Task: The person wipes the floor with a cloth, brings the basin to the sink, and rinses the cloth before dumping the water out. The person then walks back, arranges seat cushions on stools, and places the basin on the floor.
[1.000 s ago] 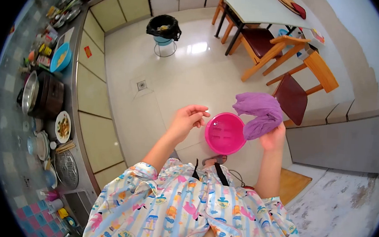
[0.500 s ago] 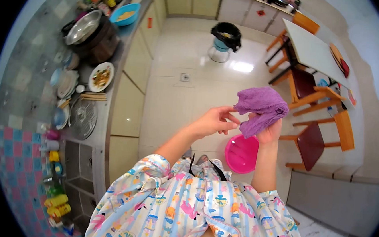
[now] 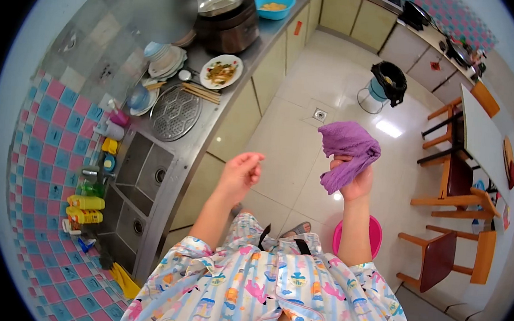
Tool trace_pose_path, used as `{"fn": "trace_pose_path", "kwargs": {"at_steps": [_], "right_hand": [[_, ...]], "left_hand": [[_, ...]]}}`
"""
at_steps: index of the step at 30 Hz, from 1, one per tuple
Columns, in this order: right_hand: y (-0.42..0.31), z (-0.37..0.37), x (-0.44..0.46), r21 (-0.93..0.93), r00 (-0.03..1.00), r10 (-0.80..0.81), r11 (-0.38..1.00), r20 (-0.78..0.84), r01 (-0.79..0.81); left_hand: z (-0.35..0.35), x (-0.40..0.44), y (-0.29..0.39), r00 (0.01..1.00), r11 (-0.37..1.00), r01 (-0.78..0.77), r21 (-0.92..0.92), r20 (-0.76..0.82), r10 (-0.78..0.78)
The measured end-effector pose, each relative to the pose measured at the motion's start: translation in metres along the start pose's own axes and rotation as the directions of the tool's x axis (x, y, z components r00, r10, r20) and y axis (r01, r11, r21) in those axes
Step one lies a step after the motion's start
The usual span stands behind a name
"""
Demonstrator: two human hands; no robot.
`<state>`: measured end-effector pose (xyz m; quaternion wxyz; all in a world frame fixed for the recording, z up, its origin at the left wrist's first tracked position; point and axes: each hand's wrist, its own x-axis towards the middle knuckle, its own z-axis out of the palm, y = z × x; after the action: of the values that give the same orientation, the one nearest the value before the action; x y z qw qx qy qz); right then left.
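A crumpled purple cloth is held up in front of me by my right hand, whose fingers wrap round its lower part. Loose folds of it hang to the left of that hand. My left hand is raised apart from the cloth, near the counter's edge. Its fingers are curled in, and I see nothing between them. Below my right forearm, a pink basin stands on the floor, partly hidden by the arm.
Along the left runs a metal counter with a double sink, a plate of food and a large cooker. A black-lined bin stands ahead. Chairs and a white table are at the right.
My view has turned left towards the sink and counter. My left hand has moved away from the purple cloth and curled its fingers. My right hand still holds the cloth.
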<state>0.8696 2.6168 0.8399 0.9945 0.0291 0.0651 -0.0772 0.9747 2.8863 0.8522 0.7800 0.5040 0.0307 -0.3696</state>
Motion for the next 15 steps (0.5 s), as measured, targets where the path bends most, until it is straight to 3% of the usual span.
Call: {"fn": "trace_pose_path", "kwargs": {"at_steps": [7, 12, 15], "right_hand": [[0.150, -0.001, 0.074, 0.032, 0.976, 0.185, 0.983, -0.118, -0.182], [0.310, -0.002, 0.143, -0.042, 0.877, 0.385, 0.910, -0.288, -0.413], [0.387, -0.020, 0.176, 0.127, 0.788, 0.612, 0.788, -0.063, -0.602]], "left_hand": [[-0.198, -0.030, 0.055, 0.964, 0.962, -0.151, -0.226, -0.247, 0.094], [-0.344, -0.078, 0.099, 0.811, 0.910, -0.335, -0.245, -0.567, 0.146], [-0.419, -0.110, 0.105, 0.721, 0.883, -0.407, -0.233, -0.675, 0.154]]}}
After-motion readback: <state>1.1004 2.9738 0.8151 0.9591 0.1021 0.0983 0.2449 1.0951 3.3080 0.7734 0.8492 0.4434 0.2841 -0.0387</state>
